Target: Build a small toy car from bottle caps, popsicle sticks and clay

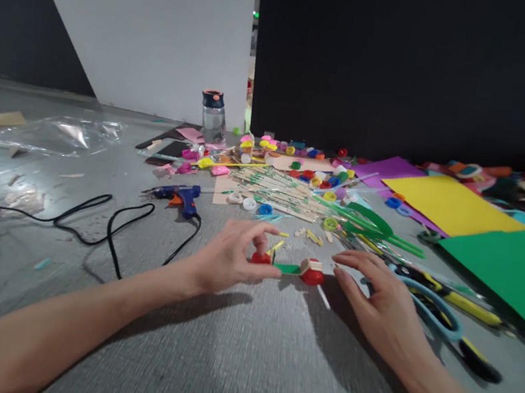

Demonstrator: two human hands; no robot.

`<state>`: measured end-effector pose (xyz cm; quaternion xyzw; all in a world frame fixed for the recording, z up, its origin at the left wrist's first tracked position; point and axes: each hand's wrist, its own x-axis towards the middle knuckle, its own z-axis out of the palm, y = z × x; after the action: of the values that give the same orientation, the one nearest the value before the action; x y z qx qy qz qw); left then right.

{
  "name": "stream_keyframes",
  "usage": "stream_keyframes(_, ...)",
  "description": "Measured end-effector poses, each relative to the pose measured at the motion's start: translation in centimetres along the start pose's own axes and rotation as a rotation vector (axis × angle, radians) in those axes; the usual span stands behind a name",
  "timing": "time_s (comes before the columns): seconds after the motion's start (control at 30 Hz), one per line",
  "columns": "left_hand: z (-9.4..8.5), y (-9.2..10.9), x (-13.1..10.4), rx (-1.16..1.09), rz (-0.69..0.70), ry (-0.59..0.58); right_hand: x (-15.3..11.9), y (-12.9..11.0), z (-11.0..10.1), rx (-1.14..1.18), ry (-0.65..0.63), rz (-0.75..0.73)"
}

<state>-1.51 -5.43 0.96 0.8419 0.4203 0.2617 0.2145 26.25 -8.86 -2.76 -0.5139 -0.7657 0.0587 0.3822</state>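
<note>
The small assembly of a flat green strip with rounded red ends [287, 269] lies mid-desk between the hands, seemingly being positioned or adjusted. The left hand [227, 257] curves around its left end, thumb and forefinger parted; whether it grips, I cannot tell. The right hand [388, 307], loosely open and holding nothing, is just beside the other end. Steadying the piece would call for a light pinch. Short pale wooden pieces [314, 264] top the right end, near a thin white rod [324, 296]. Beyond, a blue plastic glue gun [185, 197] rests on the streaky grey desk [193, 360].
</note>
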Motion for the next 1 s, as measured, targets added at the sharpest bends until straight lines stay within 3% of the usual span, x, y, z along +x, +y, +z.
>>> stream_keyframes(0.07, -1.0, -0.7, -0.1, 0.05, 0.013, -0.111, -0.1, 0.0, -0.1, 0.002, -0.009, 0.013)
stream_keyframes(0.17, -1.9, -1.7, -0.4, 0.12, 0.005, -0.154, -0.2, 0.1, 0.0, -0.019, -0.097, 0.025)
stream_keyframes(0.37, -1.0, -2.2, -0.7, 0.191, 0.052, -0.168, 0.0, -0.1, 0.4, -0.002, -0.274, 0.004)
stream_keyframes(0.73, -0.9, -3.0, -0.6, 0.177, 0.094, -0.122, -0.1, -0.3, 0.7, 0.022, -0.258, -0.001)
stream_keyframes(0.8, -1.0, -3.1, -0.5, 0.125, 0.078, -0.063, -0.1, -0.2, 0.3, 0.008, -0.191, 0.01)
stream_keyframes(0.93, -1.7, -2.6, -0.3, -0.028, 0.02, 0.251, -0.1, -0.7, -0.9, 0.009, 0.093, 0.002)
stream_keyframes(1.0, -2.0, -1.5, -0.6, -0.073, 0.025, 0.346, -0.3, -1.7, -1.5, 0.012, 0.184, -0.074)
